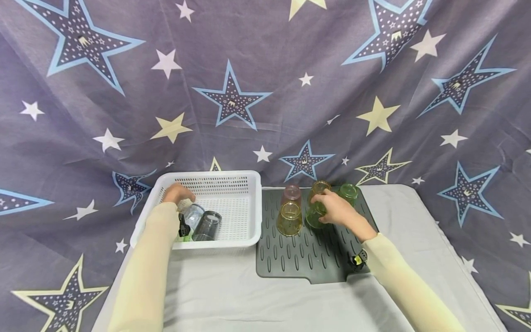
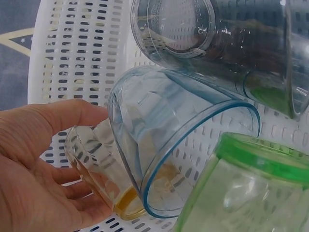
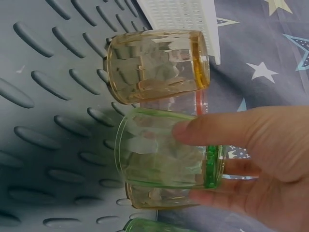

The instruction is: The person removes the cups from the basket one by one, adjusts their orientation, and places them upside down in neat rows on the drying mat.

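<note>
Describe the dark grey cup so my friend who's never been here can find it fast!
Find the white basket, left of the dark mat. Inside, near the front edge, the grey cup lies on its side, right of a blue-rimmed cup. It's smoky dark all over, while that blue-rimmed cup and the green-rimmed cup nearby are much paler.

Star-printed purple-grey cloth point(image 1: 290, 83) (slightly creased) hangs behind a white-covered table point(image 1: 232, 295)
</note>
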Demonstrator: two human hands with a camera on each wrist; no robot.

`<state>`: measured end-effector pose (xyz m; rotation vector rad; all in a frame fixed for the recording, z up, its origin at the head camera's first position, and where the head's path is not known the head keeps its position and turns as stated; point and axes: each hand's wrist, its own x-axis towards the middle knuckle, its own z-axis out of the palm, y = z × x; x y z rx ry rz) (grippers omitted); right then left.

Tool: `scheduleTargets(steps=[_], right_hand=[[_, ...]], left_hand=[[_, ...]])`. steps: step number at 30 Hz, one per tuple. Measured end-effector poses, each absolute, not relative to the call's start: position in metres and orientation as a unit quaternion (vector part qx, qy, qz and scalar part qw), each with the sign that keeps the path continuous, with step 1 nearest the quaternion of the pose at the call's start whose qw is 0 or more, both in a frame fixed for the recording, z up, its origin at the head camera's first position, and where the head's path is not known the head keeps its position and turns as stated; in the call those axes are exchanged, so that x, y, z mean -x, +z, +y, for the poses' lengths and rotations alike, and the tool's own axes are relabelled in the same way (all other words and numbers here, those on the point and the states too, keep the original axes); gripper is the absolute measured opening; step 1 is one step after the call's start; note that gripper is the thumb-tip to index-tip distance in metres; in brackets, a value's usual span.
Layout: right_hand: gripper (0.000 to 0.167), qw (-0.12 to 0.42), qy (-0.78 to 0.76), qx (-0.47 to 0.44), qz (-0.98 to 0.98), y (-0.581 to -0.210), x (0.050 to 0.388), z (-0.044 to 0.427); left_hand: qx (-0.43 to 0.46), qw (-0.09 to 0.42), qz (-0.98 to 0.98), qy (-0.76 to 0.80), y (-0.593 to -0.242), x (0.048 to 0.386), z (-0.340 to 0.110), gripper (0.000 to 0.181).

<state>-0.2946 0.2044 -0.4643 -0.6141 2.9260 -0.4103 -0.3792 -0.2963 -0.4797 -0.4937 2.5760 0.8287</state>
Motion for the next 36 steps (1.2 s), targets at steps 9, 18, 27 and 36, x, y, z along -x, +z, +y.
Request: scheduleTargets(steps=[9,18,27,36], right_hand=[[0.056,0.067,-0.125,0.209,0.968,-0.473,0.297,0.203],[0.055,0.082,-0.121,0.204,0.968,-0.485,0.299,0.199],[0.056,0.076,-0.109,0.211,0.968,-0.487,0.3,0.198],[0.055,0.075,-0.134,0.211,0.965,-0.49,0.302,0.198]], left_hand=[[0.183,0.187,0.917,0.3,-0.478,0.375,-0.296,0.06],[0.172,0.186,0.917,0.307,-0.479,0.372,-0.297,0.056],[0.173,0.177,0.921,0.302,-0.484,0.374,-0.298,0.055],[0.167,0.146,0.932,0.288,-0.485,0.371,-0.298,0.045]])
